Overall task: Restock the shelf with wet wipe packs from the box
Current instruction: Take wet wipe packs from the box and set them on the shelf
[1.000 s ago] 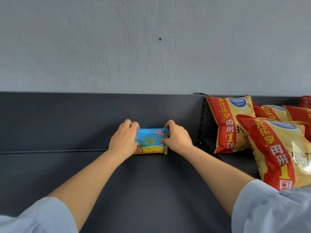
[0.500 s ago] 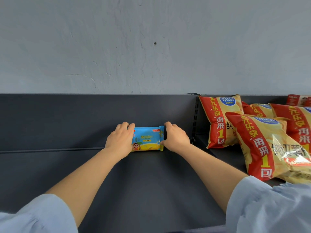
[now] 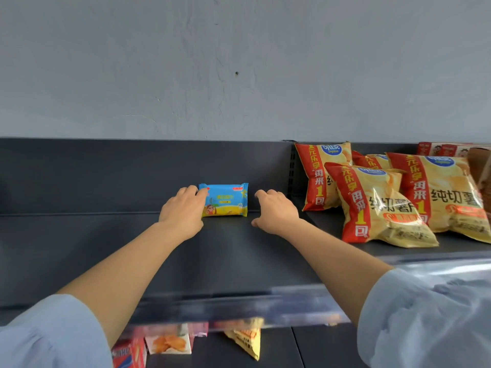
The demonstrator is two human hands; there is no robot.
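Observation:
A blue and yellow wet wipe pack (image 3: 225,200) stands upright on the dark shelf (image 3: 79,240), leaning against the back panel. My left hand (image 3: 183,208) rests at its left end, fingertips touching the pack's top left corner. My right hand (image 3: 275,211) hovers a little to the right of the pack, fingers spread and off it. The box is not in view.
Several red and yellow chip bags (image 3: 377,205) fill the shelf's right part, past a slotted upright (image 3: 292,171). A grey wall rises behind. Below the shelf's front edge (image 3: 239,306), snack packs (image 3: 170,341) lie on a lower shelf.
My right hand has let go of the pack and drawn back to the right. The left hand's grip has loosened to a touch. The view has tilted down, showing the lower shelf.

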